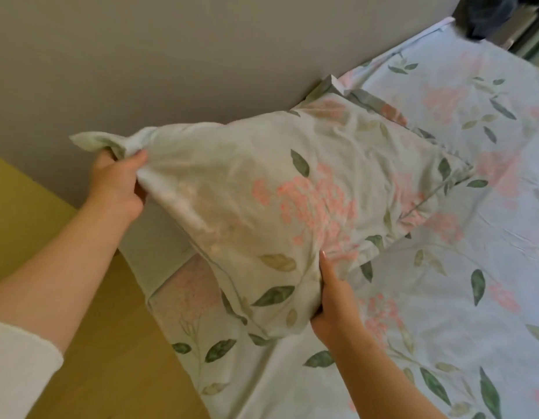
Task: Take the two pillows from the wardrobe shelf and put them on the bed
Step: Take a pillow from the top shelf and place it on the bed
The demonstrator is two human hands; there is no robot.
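Head view showed the pale floral pillow (292,192) slanting over the floral-sheeted bed (474,297), left hand (117,182) gripping its upper-left corner, right hand (334,300) its lower edge.

Grey wall (159,55), yellowish wooden floor (105,364).

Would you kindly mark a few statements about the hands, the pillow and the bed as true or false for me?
1. The left hand grips a corner of the pillow. True.
2. The right hand lies flat on the bed, holding nothing. False: it holds the pillow's near edge.
3. The pillow is plain white. False: it is printed with pink flowers and green leaves.
4. The bed stands against the wall. True.
5. The left sleeve is black. False: it is white.
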